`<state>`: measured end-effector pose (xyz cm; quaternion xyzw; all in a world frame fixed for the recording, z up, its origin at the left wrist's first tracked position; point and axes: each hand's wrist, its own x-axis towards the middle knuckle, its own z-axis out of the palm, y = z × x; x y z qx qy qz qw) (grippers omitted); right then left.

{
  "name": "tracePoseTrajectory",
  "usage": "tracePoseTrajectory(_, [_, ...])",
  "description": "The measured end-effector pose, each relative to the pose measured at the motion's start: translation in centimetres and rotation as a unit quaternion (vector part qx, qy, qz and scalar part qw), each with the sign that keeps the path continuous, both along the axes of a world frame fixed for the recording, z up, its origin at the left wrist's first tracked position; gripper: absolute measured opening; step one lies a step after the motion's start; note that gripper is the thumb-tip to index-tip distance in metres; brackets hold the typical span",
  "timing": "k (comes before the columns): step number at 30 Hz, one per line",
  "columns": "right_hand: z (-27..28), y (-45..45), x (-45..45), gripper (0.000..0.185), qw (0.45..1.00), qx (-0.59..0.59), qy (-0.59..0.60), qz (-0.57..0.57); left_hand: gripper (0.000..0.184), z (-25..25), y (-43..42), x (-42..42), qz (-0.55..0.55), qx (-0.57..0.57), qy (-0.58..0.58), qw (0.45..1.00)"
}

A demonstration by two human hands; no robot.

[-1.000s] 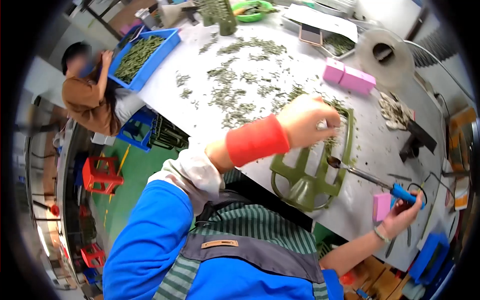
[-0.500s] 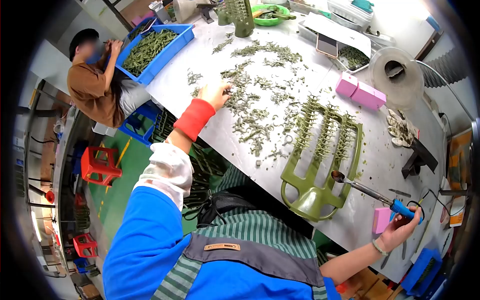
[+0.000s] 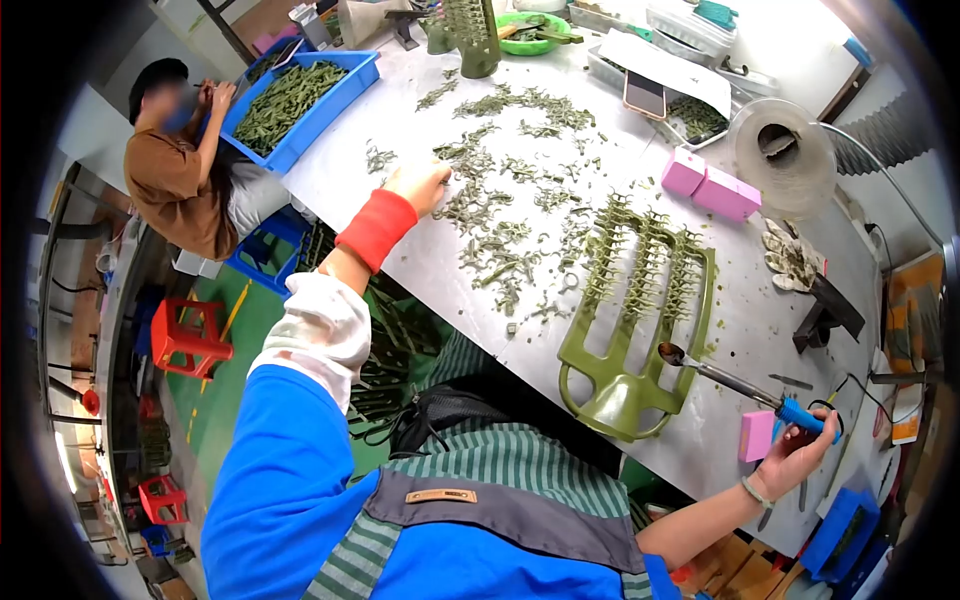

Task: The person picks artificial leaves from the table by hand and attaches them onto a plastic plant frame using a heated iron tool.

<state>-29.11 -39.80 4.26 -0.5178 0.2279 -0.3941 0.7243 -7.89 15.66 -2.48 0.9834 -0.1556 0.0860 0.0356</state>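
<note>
My left hand point(image 3: 418, 186), in a red wristband, is over the left edge of scattered small green pieces point(image 3: 480, 210). Its fingers are curled together; whatever they hold, if anything, is hidden. My right hand point(image 3: 796, 452) grips the blue handle of a soldering iron point(image 3: 740, 388) with a dark, spoon-shaped tip. That tip hovers at or just above a green, waxy-looking frame point(image 3: 625, 395); I cannot tell whether they touch. Rows of small branching green pieces point(image 3: 648, 265) stand along the frame's bars.
Pink blocks point(image 3: 710, 185), a stained glove point(image 3: 793, 255) and a black stand point(image 3: 828, 312) are on the metal table. A phone point(image 3: 645, 95) rests by a tray at the back. Beside a blue bin point(image 3: 325, 120) of green pieces, a co-worker point(image 3: 180, 170) sits at left.
The whole view has shifted slightly. My left hand has drawn back a little from the scattered pieces, its fingers more curled. My right hand still holds the soldering iron by the frame.
</note>
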Motion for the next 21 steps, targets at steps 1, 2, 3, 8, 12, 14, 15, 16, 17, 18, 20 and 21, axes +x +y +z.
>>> tracePoseTrajectory(1, [0.2,0.3,0.1,0.022,1.0,0.003,0.0,-0.008,0.016,0.1,0.0,-0.3,0.003,-0.035,-0.03,0.999])
tracePoseTrajectory(2, [0.4,0.4,0.2,0.024,1.0,0.006,0.0,-0.017,0.016,0.4,0.0,-0.4,-0.001,-0.036,-0.029,0.999])
tracePoseTrajectory(3, [0.2,0.1,0.1,0.025,1.0,0.013,0.008,-0.005,0.015,0.4,0.1,-0.5,0.021,-0.085,-0.063,0.994])
tracePoseTrajectory(8, [-0.3,-1.1,-0.4,0.024,0.999,0.038,0.007,-0.002,0.013,5.5,-9.4,-4.2,-0.026,-0.431,0.024,0.902])
tracePoseTrajectory(12, [0.2,0.1,0.0,0.024,0.999,0.026,0.002,-0.019,0.018,9.3,-19.3,-9.3,-0.196,-0.39,0.081,0.896])
tracePoseTrajectory(14, [0.4,0.7,0.2,0.025,0.999,0.035,0.011,-0.028,0.016,9.2,-22.7,-10.4,-0.27,-0.336,0.036,0.902])
tracePoseTrajectory(15, [0.1,0.4,0.2,0.026,0.999,0.035,0.005,-0.024,0.015,8.7,-23.9,-10.4,-0.287,-0.298,0.012,0.91])
tracePoseTrajectory(16, [0.0,0.3,0.2,0.026,0.999,0.034,0.005,-0.031,0.014,8.3,-24.9,-10.5,-0.313,-0.276,-0.031,0.908])
tracePoseTrajectory(17, [-0.2,0.3,0.3,0.026,0.999,0.031,0.008,-0.033,0.014,8.0,-25.7,-10.5,-0.316,-0.259,-0.047,0.912])
tracePoseTrajectory(18, [-0.2,0.4,0.3,0.026,0.999,0.028,0.011,-0.035,0.013,7.7,-26.4,-10.4,-0.319,-0.241,-0.062,0.915])
tracePoseTrajectory(20, [-0.3,0.4,0.4,0.027,0.998,0.033,0.017,-0.049,0.013,6.5,-27.4,-10.1,-0.326,-0.235,-0.061,0.914])
tracePoseTrajectory(21, [-0.7,0.2,0.4,0.027,0.998,0.04,0.015,-0.039,0.013,6.0,-27.9,-10.0,-0.329,-0.227,-0.063,0.915])
